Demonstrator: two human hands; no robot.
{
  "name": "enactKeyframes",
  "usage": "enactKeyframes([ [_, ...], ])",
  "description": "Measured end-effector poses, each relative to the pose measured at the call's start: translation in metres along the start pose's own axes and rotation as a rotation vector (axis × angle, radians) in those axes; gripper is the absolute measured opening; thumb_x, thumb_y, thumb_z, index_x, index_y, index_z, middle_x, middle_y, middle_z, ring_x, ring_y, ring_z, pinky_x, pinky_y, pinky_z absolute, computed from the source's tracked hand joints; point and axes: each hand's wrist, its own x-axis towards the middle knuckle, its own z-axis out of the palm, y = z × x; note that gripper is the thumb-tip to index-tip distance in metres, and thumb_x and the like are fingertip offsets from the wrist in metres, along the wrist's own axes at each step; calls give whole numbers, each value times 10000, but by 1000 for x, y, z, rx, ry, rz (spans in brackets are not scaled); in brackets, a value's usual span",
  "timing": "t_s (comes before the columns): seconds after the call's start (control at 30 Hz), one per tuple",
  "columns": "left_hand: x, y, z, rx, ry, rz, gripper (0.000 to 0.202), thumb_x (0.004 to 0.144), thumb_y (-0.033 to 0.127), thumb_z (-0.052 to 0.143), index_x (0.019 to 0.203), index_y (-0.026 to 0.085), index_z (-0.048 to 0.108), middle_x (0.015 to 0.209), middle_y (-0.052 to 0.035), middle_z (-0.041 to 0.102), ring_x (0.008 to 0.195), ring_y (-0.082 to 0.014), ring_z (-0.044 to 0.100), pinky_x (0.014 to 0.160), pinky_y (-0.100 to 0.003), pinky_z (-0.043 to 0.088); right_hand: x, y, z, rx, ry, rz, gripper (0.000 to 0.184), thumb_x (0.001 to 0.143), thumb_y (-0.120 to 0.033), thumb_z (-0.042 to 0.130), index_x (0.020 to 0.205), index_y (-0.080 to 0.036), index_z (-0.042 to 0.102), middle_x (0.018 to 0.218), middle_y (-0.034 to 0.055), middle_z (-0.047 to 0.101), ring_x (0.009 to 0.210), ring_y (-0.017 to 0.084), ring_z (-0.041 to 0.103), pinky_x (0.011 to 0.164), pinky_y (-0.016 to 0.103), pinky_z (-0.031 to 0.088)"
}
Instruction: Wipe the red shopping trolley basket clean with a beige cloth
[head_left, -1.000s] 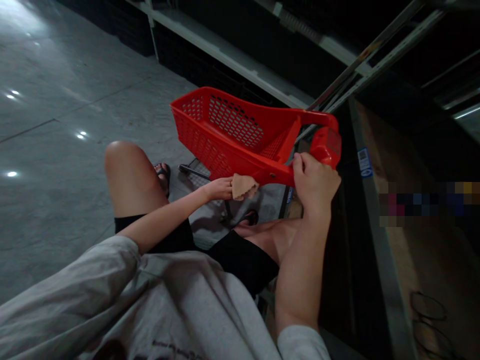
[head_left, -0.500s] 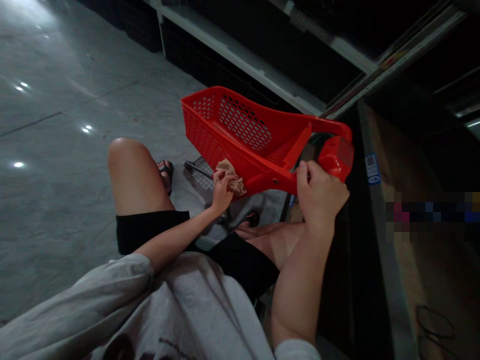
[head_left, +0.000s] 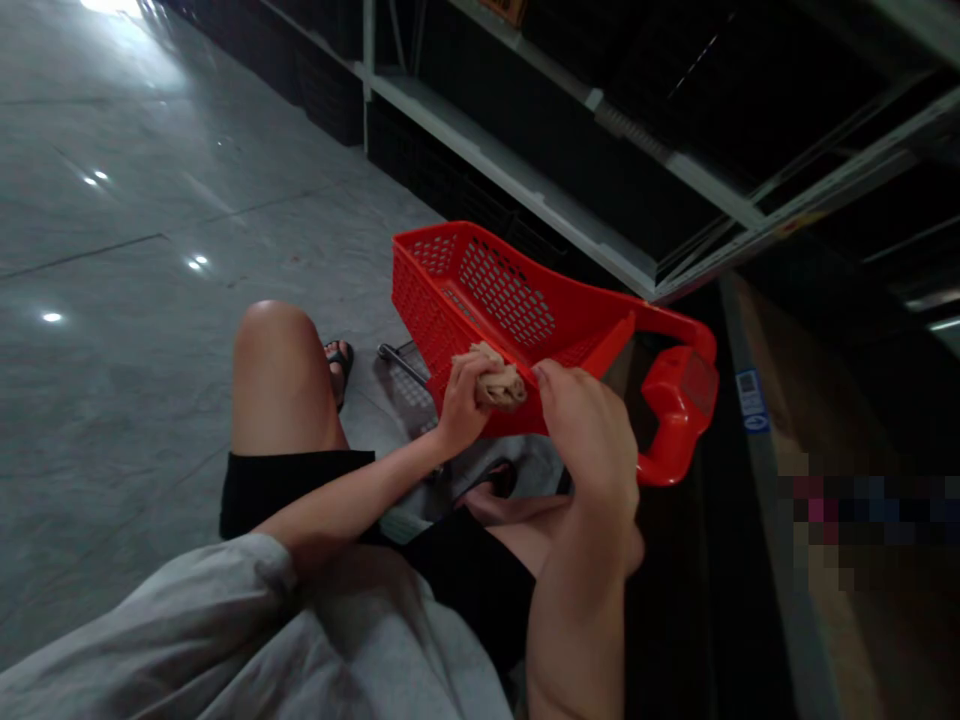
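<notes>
A red plastic shopping cart (head_left: pixel 427 310) with perforated basket sides stands in front of my knees. In my left hand (head_left: pixel 463 405) is a crumpled beige cloth (head_left: pixel 501 388), pressed close to the near side of the basket. My right hand (head_left: pixel 589 425) is curled over the near side rail, between the basket and the red handle (head_left: pixel 686 390); its fingertips are mostly hidden behind the rail. The two hands are close together, with the cloth to the left of the right hand. Part of the cart's metal frame (head_left: pixel 405 368) shows below the basket.
Metal shelving (head_left: pixel 480 145) with dark crates (head_left: pixel 442 165) runs behind the cart. A cardboard-coloured surface (head_left: pixel 780 400) lies on the right, with a blue-and-white label (head_left: pixel 752 400) near its edge. Glossy grey tiled floor (head_left: pixel 135 400) spreads to the left.
My right hand has left the handle's end and slid left along the near rail towards the basket. My left hand and cloth have shifted up along the basket's side. The camera view has moved too.
</notes>
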Motion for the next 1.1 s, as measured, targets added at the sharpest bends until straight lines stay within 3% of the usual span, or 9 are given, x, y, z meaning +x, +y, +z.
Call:
enactKeyframes([
  [0.13,66,-69,-8,89,343,-326,247,891,149,542,1117,240,506,1161,-79,575,1150,-227,543,1077,-462,419,-6,2,1,-67,3,35,308,1047,-234,346,1036,-233,653,798,66,771,721,217,734,605,291,381],
  [0.23,91,-85,-9,155,365,-411,280,889,146,549,1160,208,514,1197,-104,560,1174,-241,510,1107,-495,363,-5,1,1,-89,5,27,310,1051,-245,344,1059,-228,653,808,71,779,728,223,747,598,287,383],
  [0.3,73,-66,-2,161,319,-353,260,915,205,548,1171,220,508,1190,-99,561,1163,-247,512,1084,-495,388,-3,-1,0,-99,-5,33,315,1051,-246,339,1053,-222,653,808,81,780,718,226,746,591,287,381],
  [0.5,-37,13,25,-12,1,7,312,977,514,472,1187,283,471,1132,-109,573,1135,-270,538,995,-492,497,-6,-2,1,-130,4,29,299,1038,-229,355,1036,-214,654,822,91,777,716,228,740,573,292,358],
  [0.6,-33,-15,25,68,87,-113,280,969,431,519,1197,275,474,1163,-107,547,1157,-265,535,1034,-490,485,-9,0,2,-146,13,28,307,1041,-240,353,1052,-219,659,795,84,771,713,222,735,569,289,354],
  [0.73,10,-99,9,103,352,-477,250,937,212,545,1171,230,460,1211,-102,502,1222,-234,480,1130,-457,383,-8,1,1,-135,-3,58,328,1054,-274,342,1043,-228,667,773,84,769,700,235,735,572,288,356],
  [0.83,8,-133,-5,82,355,-528,203,941,134,493,1128,211,475,1166,-89,512,1168,-211,494,1117,-454,383,-7,-2,-1,-111,-17,74,329,1057,-288,344,1044,-231,668,764,84,768,681,240,734,575,289,361],
  [1.0,-47,-111,0,73,343,-548,121,928,175,570,1018,218,501,1003,-53,523,1031,-221,563,1002,-478,474,-8,-4,-1,-109,-5,73,336,1057,-290,339,1050,-222,668,770,89,768,679,238,733,575,286,359],
  [1.1,-39,-78,17,68,344,-522,181,940,247,603,1095,211,517,1102,-82,542,1093,-240,576,1011,-492,488,-9,-2,1,-117,3,75,348,1059,-285,328,1027,-218,668,780,91,771,691,239,736,569,287,337],
])
